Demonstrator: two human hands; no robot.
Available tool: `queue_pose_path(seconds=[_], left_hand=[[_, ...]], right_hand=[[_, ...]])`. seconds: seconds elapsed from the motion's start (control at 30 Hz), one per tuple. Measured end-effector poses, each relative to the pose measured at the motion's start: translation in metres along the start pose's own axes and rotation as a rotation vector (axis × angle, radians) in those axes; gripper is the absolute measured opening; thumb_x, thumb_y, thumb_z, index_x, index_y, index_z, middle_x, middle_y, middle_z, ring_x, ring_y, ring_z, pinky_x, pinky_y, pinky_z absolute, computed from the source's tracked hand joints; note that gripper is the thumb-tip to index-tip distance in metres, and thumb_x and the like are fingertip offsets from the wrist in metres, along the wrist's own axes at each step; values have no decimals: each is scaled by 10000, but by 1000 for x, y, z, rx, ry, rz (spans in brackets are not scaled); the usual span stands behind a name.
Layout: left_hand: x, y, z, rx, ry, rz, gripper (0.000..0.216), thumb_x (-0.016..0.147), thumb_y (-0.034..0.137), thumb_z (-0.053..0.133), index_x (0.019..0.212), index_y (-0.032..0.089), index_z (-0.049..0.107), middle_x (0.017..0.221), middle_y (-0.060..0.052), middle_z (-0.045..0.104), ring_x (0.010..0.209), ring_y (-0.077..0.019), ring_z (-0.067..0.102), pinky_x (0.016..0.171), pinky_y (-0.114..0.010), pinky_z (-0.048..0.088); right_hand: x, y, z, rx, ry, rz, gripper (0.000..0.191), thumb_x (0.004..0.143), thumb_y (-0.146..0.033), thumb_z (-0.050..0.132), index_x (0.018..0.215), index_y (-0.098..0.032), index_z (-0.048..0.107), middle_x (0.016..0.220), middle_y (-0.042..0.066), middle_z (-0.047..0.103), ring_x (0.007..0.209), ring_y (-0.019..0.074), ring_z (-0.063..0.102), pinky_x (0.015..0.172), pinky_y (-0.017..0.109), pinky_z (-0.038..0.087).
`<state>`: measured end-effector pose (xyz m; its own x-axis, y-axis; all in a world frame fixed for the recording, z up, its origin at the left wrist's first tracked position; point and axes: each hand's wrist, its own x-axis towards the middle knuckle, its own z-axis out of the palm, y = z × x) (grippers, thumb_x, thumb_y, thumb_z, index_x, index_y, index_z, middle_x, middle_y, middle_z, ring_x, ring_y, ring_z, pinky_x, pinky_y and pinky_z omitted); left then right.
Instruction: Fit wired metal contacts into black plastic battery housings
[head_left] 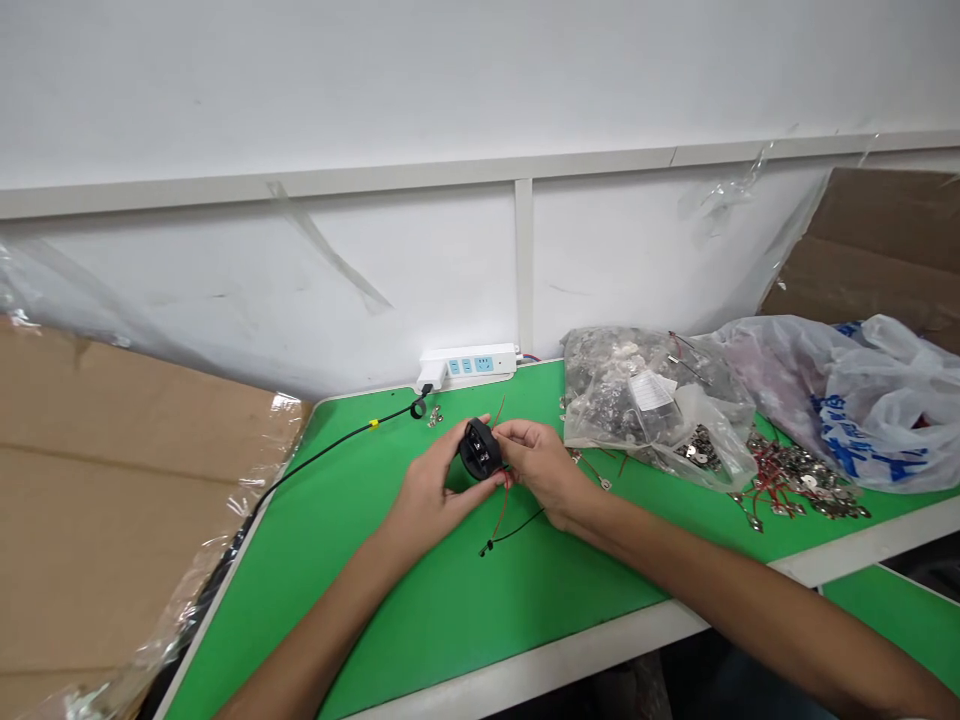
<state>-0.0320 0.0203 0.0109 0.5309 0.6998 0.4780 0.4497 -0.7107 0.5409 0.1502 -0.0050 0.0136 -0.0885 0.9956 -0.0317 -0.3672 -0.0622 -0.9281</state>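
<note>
1. The person's left hand (431,497) cradles a round black plastic part (478,449) from the near side. Its fingers are curled together beneath the part and its thumb rises along the part's left edge, apparently clamping it, perhaps to keep its dark face tilted up toward the head camera.
2. The right hand (541,468) sits just right of the round black plastic part, with its fingertips (504,432) brought together at the right edge. They seem to be working close to where the thin red wire (502,510) and thin black wire (517,532) emerge, but the fingers hide that join, so I cannot tell which they pinch.
3. The round black plastic part is held above the green work mat (420,610), near the middle of the mat, with both wires hanging toward the near side.
4. A black cable with a yellow marker (334,448) runs from the far edge toward the left. A white power strip (469,365) stands beyond it, by the wall, probably placed for easy plugging.
5. Loose metal terminals with red leads (795,480) lie at far right, beside a clear plastic bag of metal parts (637,400), apparently kept within reach.
6. The hands hide the part's underside, and its markings are too small to read.
</note>
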Motion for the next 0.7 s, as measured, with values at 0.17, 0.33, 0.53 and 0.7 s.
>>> queue_pose_path(seconds=[0.17, 0.33, 0.53, 0.7], left_hand=[[0, 0, -1, -7, -37, -12, 597, 931, 434, 773, 1459, 265, 553, 1444, -93, 686, 1286, -286, 689, 1094, -452, 580], [-1, 2, -2, -31, -50, -13, 590, 949, 422, 750, 1472, 258, 532, 1454, -105, 673, 1298, -291, 678, 1101, -451, 569], [-1, 2, -2, -108, -26, -25, 621, 941, 386, 769, 1493, 272, 508, 1468, -102, 655, 1302, -284, 671, 1129, -452, 541], [-1, 1, 2, -104, 21, -7, 630, 939, 372, 775, 1496, 285, 491, 1481, -100, 640, 1350, -283, 637, 1165, -470, 511]], right_hand=[[1, 2, -2, 9, -10, 46, 533, 656, -660, 882, 760, -182, 672, 687, -8, 611, 575, 110, 484, 532, 254, 359], [-2, -2, -1, 27, -46, 101, 563, 646, -682, 887, 796, -183, 675, 764, 8, 634, 666, 129, 537, 600, 259, 424], [-6, -10, 4, 65, -85, 68, 552, 686, -668, 886, 812, -184, 651, 773, -10, 589, 723, 133, 527, 630, 249, 422], [-10, -12, 8, 111, -53, 61, 538, 689, -634, 896, 786, -187, 612, 752, -26, 548, 706, 121, 483, 606, 235, 375]])
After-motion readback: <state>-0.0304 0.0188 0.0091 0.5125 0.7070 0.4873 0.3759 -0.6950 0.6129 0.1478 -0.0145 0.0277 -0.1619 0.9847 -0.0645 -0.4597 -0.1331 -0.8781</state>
